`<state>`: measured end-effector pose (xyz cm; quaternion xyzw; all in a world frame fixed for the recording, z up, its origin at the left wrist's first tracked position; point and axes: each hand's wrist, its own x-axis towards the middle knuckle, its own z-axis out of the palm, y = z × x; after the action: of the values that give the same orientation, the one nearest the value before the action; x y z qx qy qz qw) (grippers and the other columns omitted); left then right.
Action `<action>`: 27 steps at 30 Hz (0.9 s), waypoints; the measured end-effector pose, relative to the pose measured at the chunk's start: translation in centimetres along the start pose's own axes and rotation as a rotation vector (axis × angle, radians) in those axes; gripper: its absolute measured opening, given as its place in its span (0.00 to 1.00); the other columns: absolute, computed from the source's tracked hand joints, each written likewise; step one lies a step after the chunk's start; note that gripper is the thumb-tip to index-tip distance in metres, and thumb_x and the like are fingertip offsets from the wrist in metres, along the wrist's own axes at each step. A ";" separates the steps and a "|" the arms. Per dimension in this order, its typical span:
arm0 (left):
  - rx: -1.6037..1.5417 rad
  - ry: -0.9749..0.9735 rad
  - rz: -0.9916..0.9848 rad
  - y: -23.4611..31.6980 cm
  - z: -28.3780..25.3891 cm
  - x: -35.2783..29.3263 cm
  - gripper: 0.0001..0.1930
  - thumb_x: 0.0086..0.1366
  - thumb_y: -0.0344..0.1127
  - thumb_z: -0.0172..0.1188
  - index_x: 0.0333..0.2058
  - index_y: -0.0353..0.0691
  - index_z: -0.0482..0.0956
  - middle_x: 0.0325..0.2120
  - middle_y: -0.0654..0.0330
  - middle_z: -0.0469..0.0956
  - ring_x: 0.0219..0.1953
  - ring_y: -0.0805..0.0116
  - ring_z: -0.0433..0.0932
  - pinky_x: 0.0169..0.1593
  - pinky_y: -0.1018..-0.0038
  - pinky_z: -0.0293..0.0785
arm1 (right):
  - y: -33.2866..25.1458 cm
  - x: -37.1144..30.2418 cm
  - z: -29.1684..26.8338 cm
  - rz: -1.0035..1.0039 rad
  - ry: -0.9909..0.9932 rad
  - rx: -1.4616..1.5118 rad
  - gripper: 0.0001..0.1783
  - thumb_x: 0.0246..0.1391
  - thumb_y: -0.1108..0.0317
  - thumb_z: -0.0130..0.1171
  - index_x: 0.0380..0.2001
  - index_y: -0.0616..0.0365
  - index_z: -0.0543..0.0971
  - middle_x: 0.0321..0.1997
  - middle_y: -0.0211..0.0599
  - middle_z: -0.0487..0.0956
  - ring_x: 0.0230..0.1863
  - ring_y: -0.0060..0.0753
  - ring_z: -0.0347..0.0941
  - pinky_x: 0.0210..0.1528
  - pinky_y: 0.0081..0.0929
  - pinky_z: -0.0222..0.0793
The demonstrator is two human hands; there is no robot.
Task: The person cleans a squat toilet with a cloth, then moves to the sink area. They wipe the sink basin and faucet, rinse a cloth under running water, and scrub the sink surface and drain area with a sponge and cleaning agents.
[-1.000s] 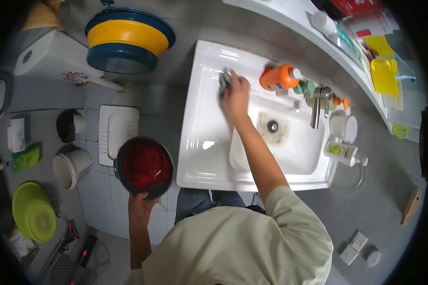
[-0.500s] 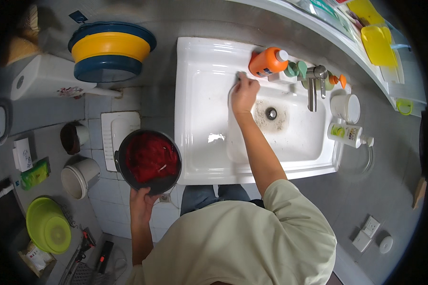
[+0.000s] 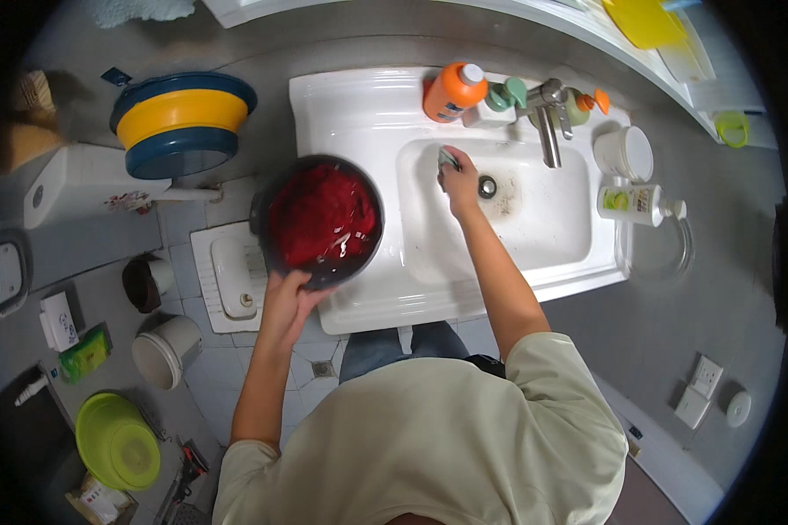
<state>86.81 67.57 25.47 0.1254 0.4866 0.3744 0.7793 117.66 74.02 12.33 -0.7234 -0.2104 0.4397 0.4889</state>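
Left hand (image 3: 287, 296) closed on the near rim of a round dark bowl lined with crumpled red plastic film (image 3: 321, 219), holding it over the left ledge of the white ceramic sink (image 3: 359, 114). Right hand (image 3: 460, 181) down in the basin, fingers curled shut around a small green-and-grey scrubbing sponge (image 3: 447, 158), pressed against the basin's far-left wall, just left of the round metal drain (image 3: 487, 186). Chrome tap (image 3: 549, 122) at the far edge, spout reaching over the basin. Orange plastic bottle with a white cap (image 3: 451, 91) lying on the far ledge, left of the tap, with green-capped bottles (image 3: 504, 94) just beside it. White pump bottle with a green label (image 3: 637, 203) on its side on the right ledge, and a white round tub (image 3: 623, 153) farther back. Stacked blue and yellow basins (image 3: 179, 122) to the far left, a lime-green bowl (image 3: 114, 440) on the floor near left.
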 end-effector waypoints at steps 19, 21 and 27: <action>-0.062 -0.050 0.049 -5.5 3.8 10.1 0.28 0.57 0.25 0.46 0.56 0.37 0.48 0.50 0.44 0.61 0.45 0.48 0.72 0.48 0.60 0.75 | 2.2 0.0 -17.3 0.623 -0.264 0.874 0.11 0.52 0.77 0.51 0.39 0.58 0.65 0.37 0.40 0.67 0.32 0.33 0.68 0.28 0.23 0.71; 0.005 0.141 -0.118 -6.3 5.2 7.1 0.24 0.60 0.30 0.47 0.54 0.35 0.52 0.47 0.45 0.64 0.44 0.50 0.73 0.47 0.62 0.74 | 0.6 0.2 -17.1 0.609 -0.210 0.861 0.11 0.52 0.78 0.50 0.39 0.58 0.65 0.39 0.42 0.67 0.37 0.38 0.69 0.34 0.25 0.74; 0.288 0.028 -0.115 -11.9 13.5 4.9 0.14 0.63 0.33 0.48 0.45 0.31 0.64 0.39 0.49 0.71 0.40 0.58 0.75 0.47 0.67 0.73 | 1.0 5.3 -17.5 0.612 -0.376 1.149 0.17 0.50 0.83 0.47 0.42 0.55 0.63 0.39 0.45 0.66 0.38 0.39 0.69 0.32 0.23 0.74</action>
<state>104.98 65.16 22.21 0.2025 0.5523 0.2572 0.7667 135.07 68.36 11.48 -0.2869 0.1897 0.7187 0.6043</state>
